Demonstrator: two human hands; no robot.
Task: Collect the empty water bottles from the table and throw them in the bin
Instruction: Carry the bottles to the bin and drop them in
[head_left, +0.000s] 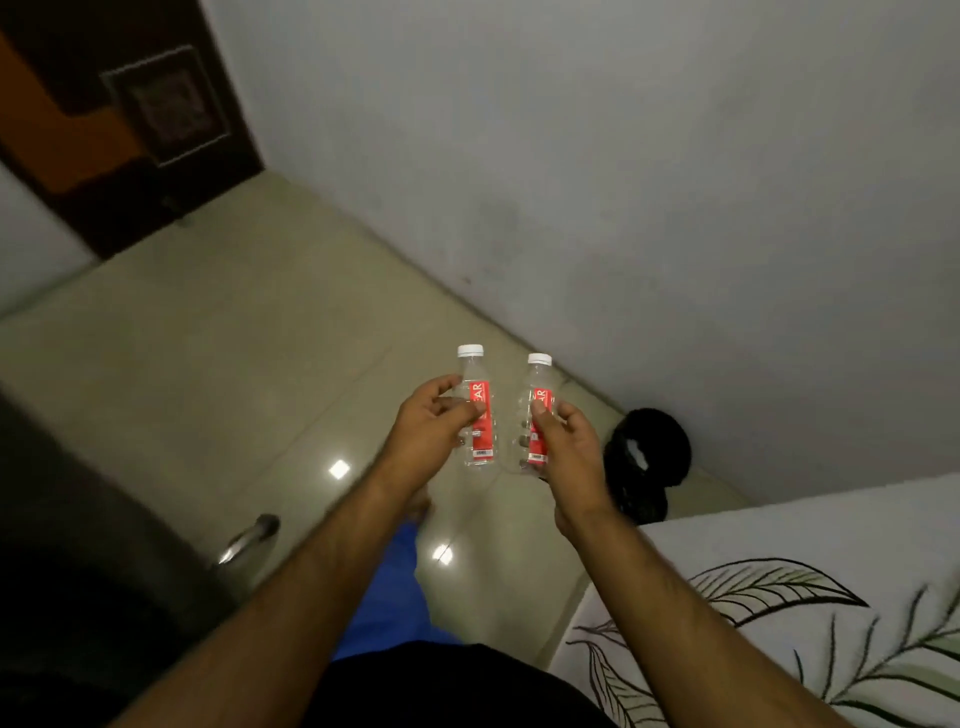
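I hold two small clear water bottles upright, side by side, over the floor. Each has a white cap and a red label. My left hand (431, 431) grips the left bottle (479, 415) around its middle. My right hand (569, 452) grips the right bottle (537, 410) the same way. The two bottles are a little apart and do not touch. Just beyond my right hand, a bin lined with a black bag (649, 457) stands on the floor against the wall; something white shows inside it.
Glossy beige floor tiles (234, 338) stretch ahead. A grey wall (623, 182) runs along the right. A dark wooden door (119, 119) is at the far left. A bed with a leaf-print sheet (805, 597) is at the lower right. A dark surface with a metal handle (249, 538) is at the lower left.
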